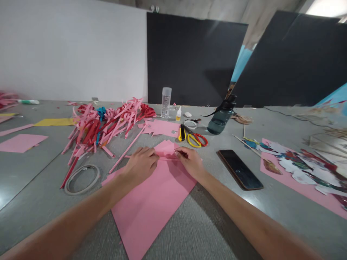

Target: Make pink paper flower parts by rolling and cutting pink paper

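A large sheet of pink paper (151, 202) lies on the grey table, turned cornerwise to me. Across its far part runs a narrow pink paper strip (166, 159), with a smaller pink flap beyond it. My left hand (142, 164) is closed, its fingers curled together on the strip's left part; the fingertips are partly hidden. Thumb and forefinger of my right hand (190, 161) pinch the pink paper at the strip's right side. Just beyond lie scissors (195, 139) with yellow and red handles and a yellow-black box cutter (182, 133).
Pink and red paper flowers (105, 122) are heaped at left, behind a tape roll (82, 179). A glue bottle (178, 114), a clear bottle (166, 103) and a dark water bottle (221, 117) stand at the back. A phone (240, 169) and paper cutouts (300, 166) lie right.
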### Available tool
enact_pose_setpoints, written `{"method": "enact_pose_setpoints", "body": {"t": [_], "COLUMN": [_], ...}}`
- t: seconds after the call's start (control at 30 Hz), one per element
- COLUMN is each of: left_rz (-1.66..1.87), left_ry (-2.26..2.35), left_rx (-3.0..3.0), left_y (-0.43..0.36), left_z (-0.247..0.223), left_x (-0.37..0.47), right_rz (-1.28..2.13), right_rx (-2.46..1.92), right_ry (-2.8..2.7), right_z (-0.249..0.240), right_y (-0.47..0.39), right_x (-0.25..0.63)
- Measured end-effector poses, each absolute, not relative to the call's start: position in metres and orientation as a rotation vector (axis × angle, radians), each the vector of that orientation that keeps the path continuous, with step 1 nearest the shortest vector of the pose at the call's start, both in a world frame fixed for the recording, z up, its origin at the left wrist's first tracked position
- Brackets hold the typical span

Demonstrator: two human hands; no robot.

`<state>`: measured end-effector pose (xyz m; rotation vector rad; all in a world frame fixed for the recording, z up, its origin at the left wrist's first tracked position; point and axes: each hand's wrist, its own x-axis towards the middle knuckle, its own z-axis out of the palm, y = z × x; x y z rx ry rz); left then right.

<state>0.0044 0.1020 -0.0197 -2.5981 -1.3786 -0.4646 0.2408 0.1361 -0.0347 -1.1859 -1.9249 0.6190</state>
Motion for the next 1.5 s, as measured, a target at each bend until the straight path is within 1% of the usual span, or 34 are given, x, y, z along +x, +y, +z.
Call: {"method": "enact_pose_setpoints", "body": {"t": [0.4,0.8,0.97,1.5], "left_rz": [-0.354,-0.404,-0.388,-0.382], "left_ry": [-1.248,-1.190,-1.193,-1.178], "left_rx": [-2.529,-2.466,-2.456,-2.456], "left_y": [0.0987,0.0994,0.0985,0.0998], "left_z": [-0.0170,-0.0190,-0.0179,-0.0190], "left_x": [0.0072,0.0064,0.0070,0.0063], "right_rz": [0.646,0.580,0.632,0.610], "right_rx": [-1.156,-1.210,-1.182,-1.175], "right_ry": [-1.882,-1.914,-1.906,-1.940], "right_z": [-0.0292,-0.0370,-0.0391,-0.0306], "right_y": [0.1337,0.1357,0.1377,0.1319], "right_x": [0.2401,0.2416,0.2417,0.2393]}}
